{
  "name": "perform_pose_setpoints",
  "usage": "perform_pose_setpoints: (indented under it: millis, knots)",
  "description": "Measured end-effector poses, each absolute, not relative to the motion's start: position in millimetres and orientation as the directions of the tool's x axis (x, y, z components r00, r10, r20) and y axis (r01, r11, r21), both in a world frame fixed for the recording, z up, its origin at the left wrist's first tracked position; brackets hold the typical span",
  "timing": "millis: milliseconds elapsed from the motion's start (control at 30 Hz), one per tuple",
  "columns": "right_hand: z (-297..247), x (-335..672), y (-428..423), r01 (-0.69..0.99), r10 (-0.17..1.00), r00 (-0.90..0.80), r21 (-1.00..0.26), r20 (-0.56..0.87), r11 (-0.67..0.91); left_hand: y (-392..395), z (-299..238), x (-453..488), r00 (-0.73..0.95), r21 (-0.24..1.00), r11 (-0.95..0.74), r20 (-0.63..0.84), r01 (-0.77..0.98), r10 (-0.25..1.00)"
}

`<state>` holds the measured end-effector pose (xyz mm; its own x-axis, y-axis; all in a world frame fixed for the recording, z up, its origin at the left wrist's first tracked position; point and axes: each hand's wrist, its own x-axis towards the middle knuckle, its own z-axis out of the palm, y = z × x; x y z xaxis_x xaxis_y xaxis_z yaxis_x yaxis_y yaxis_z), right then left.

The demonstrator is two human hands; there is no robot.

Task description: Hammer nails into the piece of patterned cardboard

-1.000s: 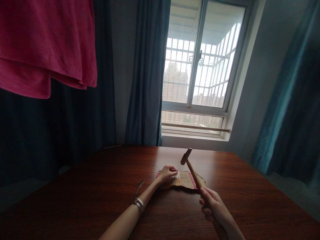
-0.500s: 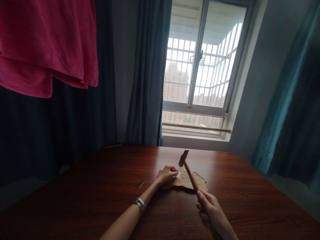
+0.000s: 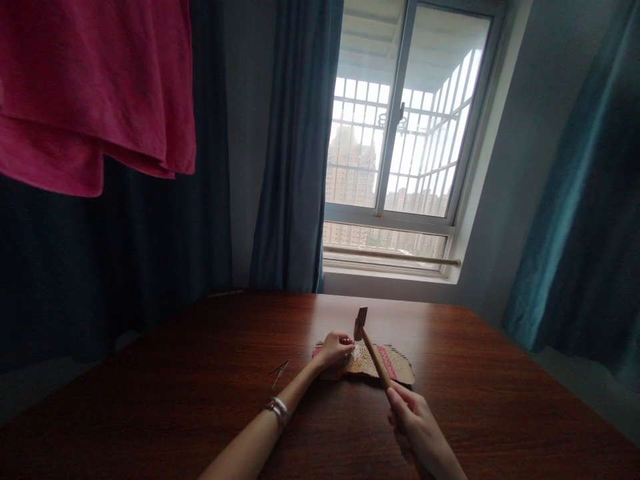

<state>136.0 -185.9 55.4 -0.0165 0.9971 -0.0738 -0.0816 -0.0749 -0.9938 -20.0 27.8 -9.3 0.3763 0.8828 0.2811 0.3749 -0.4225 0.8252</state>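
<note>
A wooden-handled hammer (image 3: 376,358) is gripped near the end of its handle by my right hand (image 3: 415,413). Its head tilts up and left, close above my left hand (image 3: 336,349). The left fingers are pinched together over a piece of perforated cardboard (image 3: 367,361); something thin and small may stand between them, too small to name. Many small holes or dots cover the cardboard, with a pink patterned strip (image 3: 386,362) on its right part and white marks by my left fingertips.
Thin metal tools (image 3: 281,373), perhaps tweezers or compasses, lie left of my left forearm on the brown wooden table (image 3: 200,400). A pink cloth (image 3: 95,93) hangs at upper left. Blue curtains (image 3: 295,147) and a barred window (image 3: 395,133) stand beyond the table.
The hammer's head has come down and left, nearer my left fingers, and my right hand has shifted slightly left. My left hand stays in place on the cardboard.
</note>
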Motion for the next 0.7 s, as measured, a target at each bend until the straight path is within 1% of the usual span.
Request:
perform_pose_setpoints:
  millis: [200, 300, 467, 600, 700]
  knots:
    - [53.9, 133.5, -184.2, -0.089, 0.998, -0.005, -0.994, -0.063, -0.063, 26.0, -7.9, -19.9, 0.377, 0.843, -0.419, 0.286, 0.338, 0.881]
    - [51.8, 133.7, -181.6, -0.059, 0.998, -0.028, -0.997, -0.048, -0.049, 23.9, -5.3, -20.0, 0.377, 0.835, -0.413, 0.273, 0.365, 0.885]
    - [51.2, 133.7, -180.5, -0.054, 0.999, 0.008, -0.998, -0.046, -0.046, 22.5, -4.0, -19.4, 0.353, 0.821, -0.397, 0.258, 0.411, 0.899]
    - [53.5, 133.3, -180.3, -0.022, 0.998, -0.007, -0.998, -0.06, -0.06, 23.3, -4.7, -19.3, 0.362, 0.816, -0.421, 0.282, 0.396, 0.888]
    - [58.5, 132.8, -180.7, -0.019, 0.999, -0.029, -0.999, -0.029, -0.03, 23.9, -5.6, -19.2, 0.366, 0.821, -0.423, 0.285, 0.384, 0.886]
